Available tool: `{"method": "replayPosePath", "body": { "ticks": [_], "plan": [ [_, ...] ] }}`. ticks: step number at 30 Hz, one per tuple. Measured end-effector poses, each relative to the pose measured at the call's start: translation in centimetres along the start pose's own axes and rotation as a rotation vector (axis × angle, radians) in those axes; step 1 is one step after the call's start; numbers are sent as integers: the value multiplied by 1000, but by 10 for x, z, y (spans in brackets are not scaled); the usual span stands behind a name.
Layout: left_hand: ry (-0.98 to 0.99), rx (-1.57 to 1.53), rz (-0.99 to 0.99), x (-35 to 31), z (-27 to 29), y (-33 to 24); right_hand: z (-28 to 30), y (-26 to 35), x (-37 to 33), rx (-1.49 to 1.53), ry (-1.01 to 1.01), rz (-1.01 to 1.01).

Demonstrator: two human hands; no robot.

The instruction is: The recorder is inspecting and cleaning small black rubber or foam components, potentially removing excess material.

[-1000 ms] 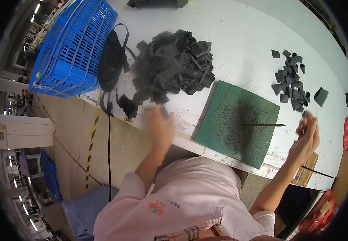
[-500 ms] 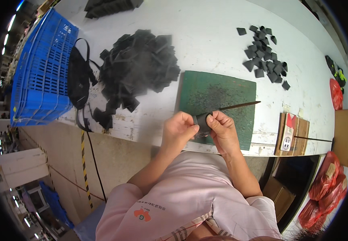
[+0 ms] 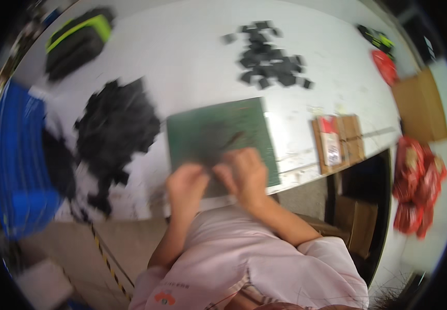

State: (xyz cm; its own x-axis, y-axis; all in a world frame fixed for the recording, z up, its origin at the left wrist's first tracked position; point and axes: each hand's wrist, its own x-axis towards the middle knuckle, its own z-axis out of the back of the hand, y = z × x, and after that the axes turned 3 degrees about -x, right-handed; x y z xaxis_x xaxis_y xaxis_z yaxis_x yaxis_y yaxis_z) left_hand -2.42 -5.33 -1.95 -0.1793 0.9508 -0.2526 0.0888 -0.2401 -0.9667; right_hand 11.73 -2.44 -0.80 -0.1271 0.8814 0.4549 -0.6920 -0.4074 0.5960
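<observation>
Both hands are close together over the near half of a green cutting mat [image 3: 254,121], blurred by motion. My left hand [image 3: 187,186] is closed, its curled fingers at the side of a small black flat piece [image 3: 214,182], which shows only as a dark smear. My right hand [image 3: 245,174] pinches at the piece's other side, thumb toward the left hand. A thin brown pointed strip [image 3: 235,138] lies on the mat just beyond the right fingers; whether it touches them I cannot tell. Dark crumbs blur together on the mat.
A large heap of black pieces [image 3: 117,121] lies left of the mat, beside a blue plastic crate [image 3: 19,160]. Smaller black pieces [image 3: 270,59] are scattered at the far side. A black-and-lime bundle [image 3: 79,41] stands far left. A wooden board [image 3: 350,137] lies right; red bags [image 3: 414,181] hang beyond.
The view has swung, so the table's things sit differently. My hands remain close together over the mat, now blurred. Less of the brown strip shows past my right hand.
</observation>
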Motion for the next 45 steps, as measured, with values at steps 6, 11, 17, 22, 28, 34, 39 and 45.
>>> {"method": "replayPosePath", "body": {
  "ticks": [6, 11, 17, 22, 28, 34, 39, 45],
  "plan": [
    [-159, 318, -467, 1, -22, 0, -10, 3, -6, 184, -9, 78],
    [-66, -260, -214, 4, -26, -20, -10, -4, -2, 265, -119, -41],
    [224, -667, 145, 6, -20, -42, 12, -5, 8, 1633, 358, -895],
    [-131, -73, -436, 5, -47, -34, 25, -4, 16, 1463, 434, -755],
    [673, -1347, 279, 30, -30, -73, 60, 17, 69, 1095, 335, -399],
    [468, -1038, 321, 40, -34, -50, 31, -28, 65, 1304, 550, -569],
    [161, -232, -134, 30, -43, -70, 32, -29, 66, 1066, 466, -485],
    [218, 152, -752, 36, -45, -83, 48, -10, 53, 568, 9, -30]
  ]
}}
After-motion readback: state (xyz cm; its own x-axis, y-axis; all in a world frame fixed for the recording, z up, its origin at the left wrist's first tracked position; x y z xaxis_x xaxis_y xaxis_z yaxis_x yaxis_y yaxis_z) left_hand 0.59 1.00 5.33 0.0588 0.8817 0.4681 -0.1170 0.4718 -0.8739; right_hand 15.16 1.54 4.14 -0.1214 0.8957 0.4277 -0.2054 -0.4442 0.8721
